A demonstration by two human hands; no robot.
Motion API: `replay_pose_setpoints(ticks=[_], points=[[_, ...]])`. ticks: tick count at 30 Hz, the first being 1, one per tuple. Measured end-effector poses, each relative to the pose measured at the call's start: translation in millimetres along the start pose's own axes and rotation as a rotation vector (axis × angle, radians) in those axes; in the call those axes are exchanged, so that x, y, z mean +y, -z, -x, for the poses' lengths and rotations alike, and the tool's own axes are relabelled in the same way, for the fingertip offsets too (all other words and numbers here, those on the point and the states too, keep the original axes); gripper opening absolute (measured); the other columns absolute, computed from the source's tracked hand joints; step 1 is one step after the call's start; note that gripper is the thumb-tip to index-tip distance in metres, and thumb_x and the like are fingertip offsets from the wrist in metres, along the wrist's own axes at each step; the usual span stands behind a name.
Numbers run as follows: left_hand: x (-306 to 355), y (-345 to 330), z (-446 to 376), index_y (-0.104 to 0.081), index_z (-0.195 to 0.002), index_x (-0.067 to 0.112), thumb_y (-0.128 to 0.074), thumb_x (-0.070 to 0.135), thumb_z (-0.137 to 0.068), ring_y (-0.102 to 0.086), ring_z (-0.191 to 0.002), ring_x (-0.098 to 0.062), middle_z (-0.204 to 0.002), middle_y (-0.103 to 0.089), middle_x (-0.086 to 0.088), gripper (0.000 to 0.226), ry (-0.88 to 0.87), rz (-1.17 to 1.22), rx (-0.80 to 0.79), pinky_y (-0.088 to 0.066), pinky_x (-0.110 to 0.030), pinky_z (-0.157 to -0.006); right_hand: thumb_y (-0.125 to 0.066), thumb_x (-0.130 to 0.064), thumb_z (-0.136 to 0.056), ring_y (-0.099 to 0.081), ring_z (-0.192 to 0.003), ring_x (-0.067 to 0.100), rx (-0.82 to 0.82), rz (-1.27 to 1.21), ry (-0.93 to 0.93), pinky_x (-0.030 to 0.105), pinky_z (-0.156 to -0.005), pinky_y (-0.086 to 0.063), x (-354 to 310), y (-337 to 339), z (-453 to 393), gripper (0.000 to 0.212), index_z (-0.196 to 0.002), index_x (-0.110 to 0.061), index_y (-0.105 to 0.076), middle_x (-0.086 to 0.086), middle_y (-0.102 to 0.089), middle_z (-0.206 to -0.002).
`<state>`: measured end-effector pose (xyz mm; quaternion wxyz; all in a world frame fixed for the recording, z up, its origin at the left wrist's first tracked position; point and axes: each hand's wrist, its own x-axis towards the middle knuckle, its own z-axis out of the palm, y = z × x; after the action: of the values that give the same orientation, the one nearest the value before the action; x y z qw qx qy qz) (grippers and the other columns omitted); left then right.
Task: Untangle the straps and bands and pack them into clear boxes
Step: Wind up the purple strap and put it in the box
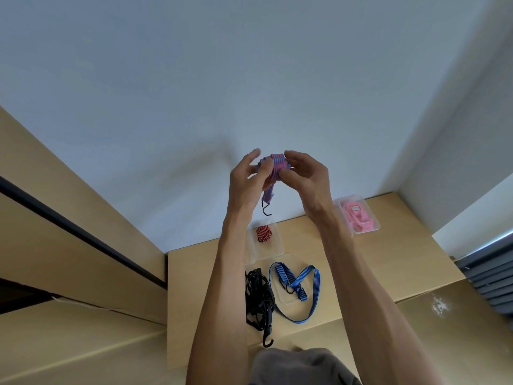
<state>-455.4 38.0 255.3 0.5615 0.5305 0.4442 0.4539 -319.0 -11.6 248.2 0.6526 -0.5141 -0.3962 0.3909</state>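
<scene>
pale grey-white walls meet in a corner above a light wooden tabletop [388,262], seen from a camera worn on the head. both hands are raised in front of the wall at the centre of view. the left hand [247,179] and the right hand [302,176] together hold a red-and-blue striped elastic strap [277,165] wound into a small bundle; the fingers of each hand are curled round it, the right thumb pressing its side. a short tail hangs from the bundle toward 6 o'clock, ending in a black metal hook [267,209] that dangles free.

on the table, below the hands, a clear plastic box [273,248] holds a coiled red-and-black striped band [263,233]. at 3 o'clock from it, near the wall, another clear plastic box [373,218] holds a pink strap [355,218]. nearer the person, a blue striped elastic strap [313,295] lies in an open loop over a clear tray [286,297], and at its 9 o'clock side sits a tangle of black elastic cords [259,295] with a hook end.

judging from this, the bundle is being wound up for packing. the risk is the coil springing open if either grip loosens, since elastic wants to unwind, and the dangling hook could snag on a finger or on the other straps when lowered.
</scene>
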Motion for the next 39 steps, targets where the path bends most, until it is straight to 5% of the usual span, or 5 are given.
replay_pose_setpoints(ticks=[3, 7, 22, 28, 39], points=[[2, 3, -1, -0.073, -0.104, 0.004, -0.074, 0.018, -0.080, -0.067, -0.080, -0.024, -0.086, -0.068, -0.016, 0.029, -0.050, -0.041, -0.033, -0.061, -0.051, -0.084, -0.068, -0.008, -0.076, -0.071, -0.103, 0.028, -0.040, 0.005, -0.009, 0.043, -0.092, -0.058, 1, -1, 0, 0.052, -0.127, -0.014, -0.062, 0.009, -0.072, -0.113], [4, 3, 5, -0.073, -0.100, 0.023, -0.078, 0.003, -0.069, -0.066, -0.079, -0.010, -0.088, -0.071, 0.003, 0.037, -0.131, -0.042, -0.110, -0.054, -0.020, -0.070, -0.060, -0.027, -0.092, -0.066, -0.089, 0.019, -0.085, -0.012, -0.118, 0.033, -0.082, -0.057, -3, 1, -8, 0.032, -0.118, -0.008, -0.065, 0.005, -0.070, -0.095], [4, -5, 1, -0.077, -0.090, 0.007, -0.064, 0.025, -0.096, -0.075, -0.076, -0.023, -0.083, -0.077, -0.013, 0.023, 0.093, 0.039, -0.003, -0.056, -0.020, -0.064, -0.072, -0.024, -0.089, -0.072, -0.085, 0.013, -0.066, 0.049, -0.016, 0.024, -0.073, -0.057, -3, 9, -10, 0.035, -0.122, -0.013, -0.068, 0.007, -0.074, -0.095], [4, -7, 3, -0.076, -0.096, -0.001, -0.064, 0.009, -0.083, -0.070, -0.095, -0.047, -0.102, -0.068, -0.033, 0.020, 0.070, 0.108, -0.080, -0.056, -0.051, -0.096, -0.076, -0.026, -0.088, -0.061, -0.116, 0.006, -0.011, 0.231, 0.081, 0.006, -0.087, -0.043, 2, 15, -13, 0.019, -0.107, -0.021, -0.076, -0.001, -0.065, -0.124], [7, -7, 10, -0.063, -0.121, 0.006, -0.070, 0.009, -0.071, -0.066, -0.077, -0.026, -0.085, -0.070, -0.009, 0.050, 0.125, 0.222, -0.002, -0.058, -0.041, -0.082, -0.052, -0.035, -0.101, -0.069, -0.100, 0.016, -0.146, 0.118, 0.050, 0.035, -0.089, -0.055, -3, 7, -13, 0.028, -0.101, -0.020, -0.075, -0.002, -0.075, -0.103]])
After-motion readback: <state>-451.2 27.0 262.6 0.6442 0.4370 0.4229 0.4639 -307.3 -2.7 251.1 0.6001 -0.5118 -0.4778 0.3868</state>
